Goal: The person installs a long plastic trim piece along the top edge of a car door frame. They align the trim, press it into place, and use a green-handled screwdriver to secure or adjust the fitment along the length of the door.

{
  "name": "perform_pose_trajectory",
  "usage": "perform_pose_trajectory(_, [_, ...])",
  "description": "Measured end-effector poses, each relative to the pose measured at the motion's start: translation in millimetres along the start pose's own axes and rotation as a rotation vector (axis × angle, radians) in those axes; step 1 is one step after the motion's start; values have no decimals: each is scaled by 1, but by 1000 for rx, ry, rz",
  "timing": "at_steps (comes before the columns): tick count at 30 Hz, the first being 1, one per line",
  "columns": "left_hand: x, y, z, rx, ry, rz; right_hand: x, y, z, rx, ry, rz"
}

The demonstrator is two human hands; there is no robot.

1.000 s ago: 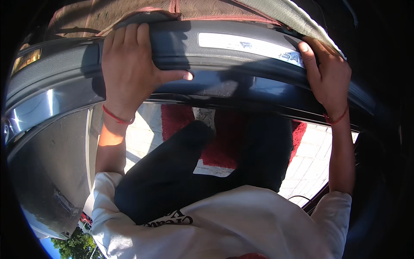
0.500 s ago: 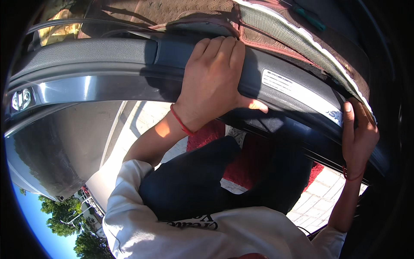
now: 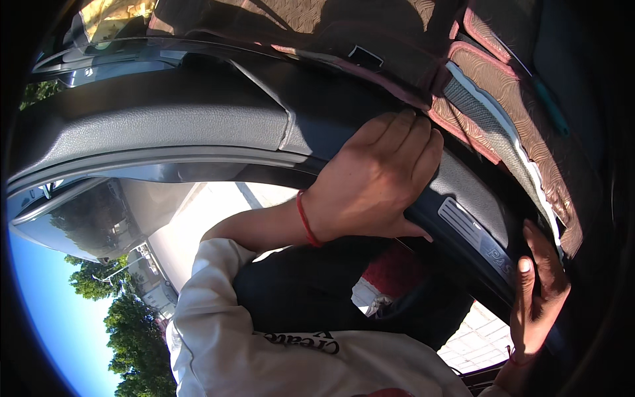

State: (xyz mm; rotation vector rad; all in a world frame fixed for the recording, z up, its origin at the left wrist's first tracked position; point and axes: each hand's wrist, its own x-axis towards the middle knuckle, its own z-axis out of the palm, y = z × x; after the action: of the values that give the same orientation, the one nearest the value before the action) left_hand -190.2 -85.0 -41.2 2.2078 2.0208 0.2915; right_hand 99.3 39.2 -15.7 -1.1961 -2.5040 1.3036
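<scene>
A black plastic door sill trim (image 3: 211, 129) curves across the car's doorway, with a silver scuff plate (image 3: 473, 231) set in its right part. My left hand (image 3: 377, 178) lies over the trim, its fingers stretched to the far edge by the floor mat and its thumb out along the near side. A red string is round that wrist. At the sill's right end my right hand (image 3: 541, 298) touches the trim beyond the scuff plate, thumb and fingers apart. Its fingertips are close to the white edge of a grey-backed carpet strip (image 3: 496, 122).
Brown quilted floor mats (image 3: 291, 16) with pink piping cover the car floor. A green-handled screwdriver (image 3: 550, 109) lies on the right-hand mat. My dark-trousered knees (image 3: 297, 291) are below the sill, over a red cloth (image 3: 390, 271) and light paving.
The view has shifted and turned. My left hand has slid right along the trim, nearer the scuff plate. My right hand's thumb and fingers have spread wider apart.
</scene>
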Motion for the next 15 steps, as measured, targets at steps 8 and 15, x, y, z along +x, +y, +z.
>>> perform_pose_trajectory(8, [-11,1,-6,-73,-24,-56,158,-159,66,1141,-277,-252])
perform_pose_trajectory(15, [-27,-6,6,-110,67,10,259,-212,211,496,191,-242])
